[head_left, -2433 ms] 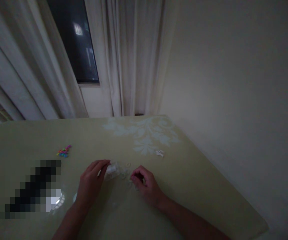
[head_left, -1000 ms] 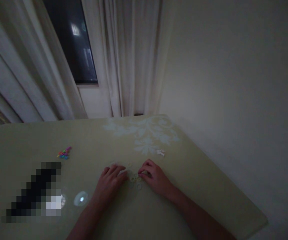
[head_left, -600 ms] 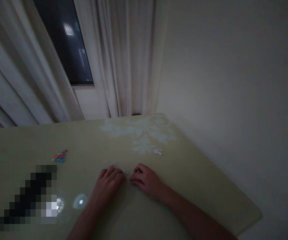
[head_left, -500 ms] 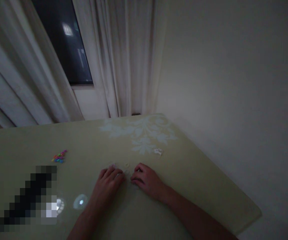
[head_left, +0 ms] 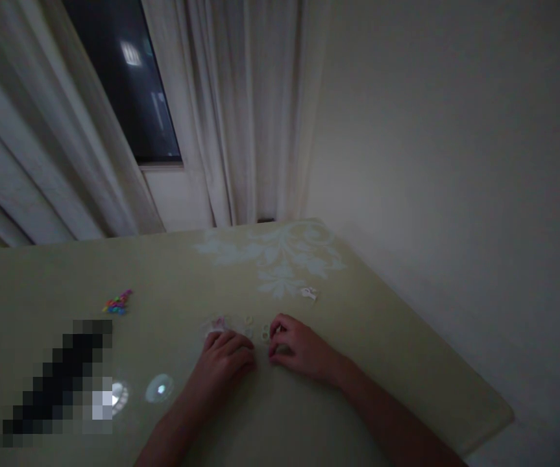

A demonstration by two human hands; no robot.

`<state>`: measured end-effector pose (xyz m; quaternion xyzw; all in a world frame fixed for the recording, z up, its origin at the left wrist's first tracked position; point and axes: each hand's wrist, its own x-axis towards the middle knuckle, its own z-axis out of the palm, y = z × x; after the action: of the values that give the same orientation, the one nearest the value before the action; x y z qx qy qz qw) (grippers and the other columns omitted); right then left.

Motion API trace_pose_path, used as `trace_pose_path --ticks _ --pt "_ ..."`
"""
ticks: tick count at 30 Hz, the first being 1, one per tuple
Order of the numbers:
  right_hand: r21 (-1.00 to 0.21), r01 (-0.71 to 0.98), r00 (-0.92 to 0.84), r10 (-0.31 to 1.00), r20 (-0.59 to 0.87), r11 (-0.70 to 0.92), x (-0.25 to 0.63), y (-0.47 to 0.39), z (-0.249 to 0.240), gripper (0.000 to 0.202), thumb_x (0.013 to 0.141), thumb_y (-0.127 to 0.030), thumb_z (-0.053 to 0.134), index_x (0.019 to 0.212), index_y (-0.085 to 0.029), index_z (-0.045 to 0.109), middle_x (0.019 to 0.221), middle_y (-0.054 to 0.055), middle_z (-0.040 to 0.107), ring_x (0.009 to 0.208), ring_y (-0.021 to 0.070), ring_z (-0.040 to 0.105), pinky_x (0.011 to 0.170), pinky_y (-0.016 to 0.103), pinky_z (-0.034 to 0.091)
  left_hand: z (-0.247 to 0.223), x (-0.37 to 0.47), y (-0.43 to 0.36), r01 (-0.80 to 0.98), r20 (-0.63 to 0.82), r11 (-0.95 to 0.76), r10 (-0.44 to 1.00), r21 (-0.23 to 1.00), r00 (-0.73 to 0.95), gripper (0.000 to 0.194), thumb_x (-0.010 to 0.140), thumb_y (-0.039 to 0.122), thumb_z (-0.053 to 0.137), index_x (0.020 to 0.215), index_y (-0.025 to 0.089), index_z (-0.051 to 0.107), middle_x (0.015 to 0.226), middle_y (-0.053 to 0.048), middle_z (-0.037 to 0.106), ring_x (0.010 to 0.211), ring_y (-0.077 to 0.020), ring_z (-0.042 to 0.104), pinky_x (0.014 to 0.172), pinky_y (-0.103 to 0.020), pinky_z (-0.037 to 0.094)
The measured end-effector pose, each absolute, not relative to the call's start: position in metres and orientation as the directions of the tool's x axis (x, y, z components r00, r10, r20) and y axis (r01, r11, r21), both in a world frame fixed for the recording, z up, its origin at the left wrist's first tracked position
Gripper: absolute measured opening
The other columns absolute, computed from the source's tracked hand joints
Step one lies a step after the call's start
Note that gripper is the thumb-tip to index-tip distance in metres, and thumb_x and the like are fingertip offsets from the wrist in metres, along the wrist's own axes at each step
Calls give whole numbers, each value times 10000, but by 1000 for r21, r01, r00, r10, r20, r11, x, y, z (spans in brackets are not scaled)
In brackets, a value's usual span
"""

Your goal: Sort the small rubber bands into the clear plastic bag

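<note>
My left hand (head_left: 228,357) rests on the table with its fingers curled down and drawn together; whatever they hold, if anything, is hidden. Just beyond its fingertips lies a heap of clear, thin pieces with a pinkish bit (head_left: 219,322) among them. Facing it, my right hand (head_left: 302,344) is closed, thumb bent toward the fingers, and I cannot make out what is between them. Small pale rings (head_left: 265,332) lie against its fingertips. Another yellowish ring (head_left: 248,320) sits on the tabletop between the two hands.
Several small bright-coloured pieces (head_left: 118,303) form a pile at the left. A small white item (head_left: 309,294) lies beyond my right hand. A dark, pixelated shape covers the left front of the table (head_left: 381,337). A wall (head_left: 435,162) borders the table's right side, curtains (head_left: 260,117) its back.
Both hands have shifted a little to the right. More of the clear pieces by my left hand and the small rings by my right fingertips now shows.
</note>
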<state>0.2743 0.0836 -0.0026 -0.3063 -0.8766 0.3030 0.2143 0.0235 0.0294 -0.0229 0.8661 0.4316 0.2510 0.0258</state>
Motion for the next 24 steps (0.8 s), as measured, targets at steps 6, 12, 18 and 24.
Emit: trace_pose_path --ticks 6,12,18,24 --pt "-515 475 -764 625 162 714 268 79 -5 71 894 -194 735 960 -168 734 1091 73 657 986 198 618 897 297 484 -36 33 28 788 367 -585 788 192 495 170 989 120 572 950 220 704 999 -42 770 957 -254 635 883 -388 394" --pt "-370 531 -788 605 114 762 264 77 -4 133 841 -226 738 937 -153 682 1073 87 654 982 220 586 875 311 471 -36 37 31 664 359 -433 898 610 255 163 986 192 520 877 218 638 839 -32 724 785 -213 654 730 -311 497" --pt "-328 531 -805 586 92 781 264 77 -4 124 869 -248 694 934 -149 656 1049 97 638 964 225 565 868 323 460 -23 40 27 429 294 -287 954 857 52 159 981 348 587 996 228 689 849 -33 753 759 -202 728 726 -310 584" --pt "-557 475 -745 648 156 681 265 78 -2 94 831 -184 694 888 -176 620 1048 67 602 963 205 558 871 313 455 -17 39 26 415 355 -347 933 841 62 169 966 312 632 994 244 785 939 -59 800 870 -221 752 801 -329 602"
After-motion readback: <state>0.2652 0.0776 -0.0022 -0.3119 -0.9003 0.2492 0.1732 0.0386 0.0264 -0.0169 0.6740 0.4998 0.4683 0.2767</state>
